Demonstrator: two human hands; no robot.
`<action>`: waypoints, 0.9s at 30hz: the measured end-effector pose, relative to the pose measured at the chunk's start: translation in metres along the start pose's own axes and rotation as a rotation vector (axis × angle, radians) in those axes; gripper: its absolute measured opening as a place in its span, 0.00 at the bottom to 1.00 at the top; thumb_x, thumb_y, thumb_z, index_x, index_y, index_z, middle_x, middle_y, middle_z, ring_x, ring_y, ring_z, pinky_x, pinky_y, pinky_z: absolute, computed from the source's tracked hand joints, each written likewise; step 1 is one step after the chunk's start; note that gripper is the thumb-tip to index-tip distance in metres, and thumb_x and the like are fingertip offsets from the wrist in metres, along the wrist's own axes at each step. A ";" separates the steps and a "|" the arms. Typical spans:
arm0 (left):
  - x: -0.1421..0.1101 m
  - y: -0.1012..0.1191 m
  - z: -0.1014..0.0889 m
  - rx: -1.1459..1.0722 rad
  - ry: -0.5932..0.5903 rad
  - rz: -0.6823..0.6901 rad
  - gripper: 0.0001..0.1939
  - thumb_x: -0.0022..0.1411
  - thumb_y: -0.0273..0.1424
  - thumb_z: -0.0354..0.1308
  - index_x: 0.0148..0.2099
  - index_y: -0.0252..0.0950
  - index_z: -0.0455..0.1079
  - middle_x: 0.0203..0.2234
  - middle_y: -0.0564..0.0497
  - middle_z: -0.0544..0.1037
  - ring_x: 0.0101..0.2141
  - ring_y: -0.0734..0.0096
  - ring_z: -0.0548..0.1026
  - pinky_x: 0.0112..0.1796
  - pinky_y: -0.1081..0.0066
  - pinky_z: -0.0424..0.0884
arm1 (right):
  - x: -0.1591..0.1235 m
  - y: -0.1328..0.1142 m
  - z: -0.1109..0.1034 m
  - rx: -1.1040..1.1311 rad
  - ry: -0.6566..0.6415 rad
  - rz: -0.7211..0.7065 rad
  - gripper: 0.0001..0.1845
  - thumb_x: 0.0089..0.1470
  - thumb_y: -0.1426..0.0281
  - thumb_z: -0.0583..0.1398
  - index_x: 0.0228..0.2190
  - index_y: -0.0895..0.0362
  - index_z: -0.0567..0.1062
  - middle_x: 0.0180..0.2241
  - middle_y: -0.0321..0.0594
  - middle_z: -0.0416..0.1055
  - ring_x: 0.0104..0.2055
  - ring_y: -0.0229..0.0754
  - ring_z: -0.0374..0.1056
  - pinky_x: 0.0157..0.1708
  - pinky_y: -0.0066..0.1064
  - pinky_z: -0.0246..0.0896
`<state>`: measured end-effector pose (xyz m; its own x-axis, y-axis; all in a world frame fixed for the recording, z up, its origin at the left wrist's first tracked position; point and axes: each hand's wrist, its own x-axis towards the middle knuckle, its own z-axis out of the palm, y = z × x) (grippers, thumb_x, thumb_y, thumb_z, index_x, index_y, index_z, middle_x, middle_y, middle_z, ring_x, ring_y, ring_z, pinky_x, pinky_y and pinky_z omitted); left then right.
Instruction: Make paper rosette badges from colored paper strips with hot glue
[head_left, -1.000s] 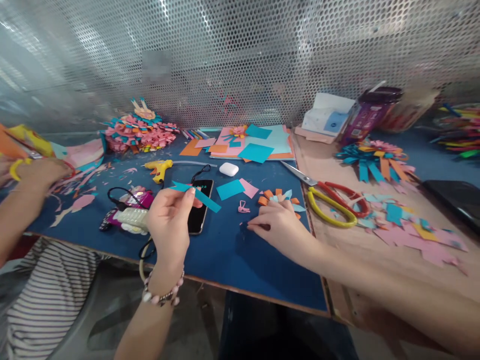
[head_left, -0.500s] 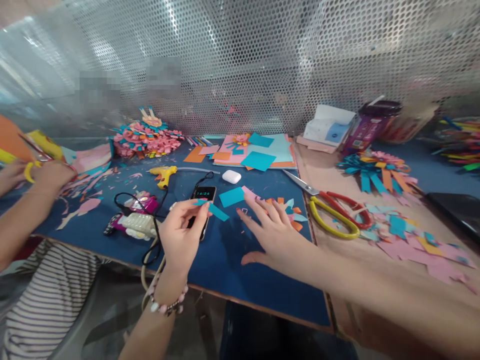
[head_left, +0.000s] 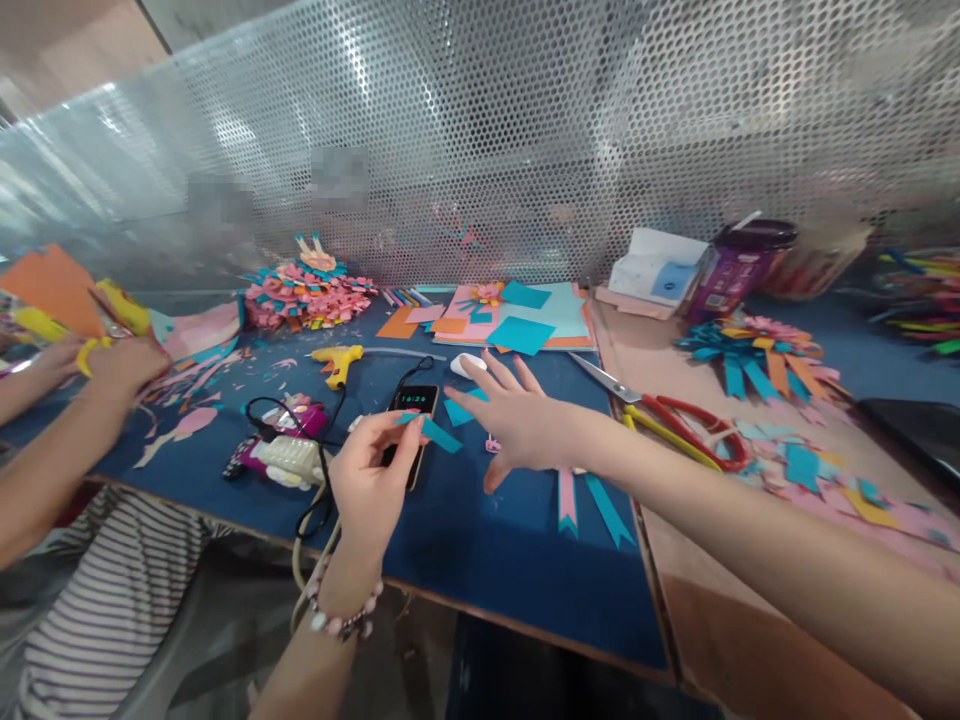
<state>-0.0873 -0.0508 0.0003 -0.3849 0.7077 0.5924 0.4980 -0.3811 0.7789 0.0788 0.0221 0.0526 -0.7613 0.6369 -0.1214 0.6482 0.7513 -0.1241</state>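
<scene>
My left hand pinches a teal paper strip between thumb and fingers, just above a black phone lying on the blue table. My right hand hovers with fingers spread over the table, reaching toward a teal paper square and a white earbud case. It holds nothing. A pink strip and a teal strip lie on the table below my right forearm.
A yellow glue gun, stacked coloured paper and red-and-yellow scissors lie nearby. Paper flowers sit at the back by the perforated metal screen. At left, another person in a striped shirt cuts paper with scissors. Paper scraps litter the brown board.
My right hand lifted off the table, opened, and moved forward and left toward the teal square. The left hand lowered slightly with its strip. Pink and teal strips now show under my forearm.
</scene>
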 end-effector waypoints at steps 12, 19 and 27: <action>0.001 -0.002 -0.001 -0.007 0.027 0.010 0.08 0.58 0.34 0.61 0.38 0.34 0.71 0.28 0.51 0.78 0.27 0.73 0.78 0.32 0.73 0.76 | -0.002 -0.007 0.003 -0.182 -0.020 0.030 0.65 0.31 0.54 0.72 0.64 0.59 0.48 0.67 0.58 0.31 0.66 0.69 0.22 0.59 0.67 0.25; 0.000 -0.005 0.002 -0.043 -0.039 -0.025 0.08 0.57 0.34 0.62 0.38 0.35 0.72 0.27 0.52 0.78 0.27 0.72 0.78 0.32 0.73 0.76 | -0.019 0.002 0.010 -0.289 0.173 0.080 0.58 0.30 0.53 0.72 0.60 0.62 0.61 0.66 0.60 0.40 0.66 0.70 0.29 0.59 0.67 0.26; 0.002 -0.006 0.000 -0.028 -0.012 -0.028 0.09 0.57 0.35 0.62 0.37 0.35 0.72 0.27 0.51 0.78 0.28 0.71 0.78 0.33 0.72 0.76 | -0.023 -0.010 0.032 -0.102 0.144 -0.012 0.51 0.35 0.46 0.67 0.55 0.62 0.67 0.63 0.62 0.48 0.66 0.71 0.36 0.60 0.65 0.32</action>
<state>-0.0909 -0.0467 -0.0034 -0.3890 0.7255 0.5678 0.4654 -0.3771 0.8008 0.0905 -0.0055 0.0247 -0.7676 0.6405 0.0229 0.6401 0.7680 -0.0229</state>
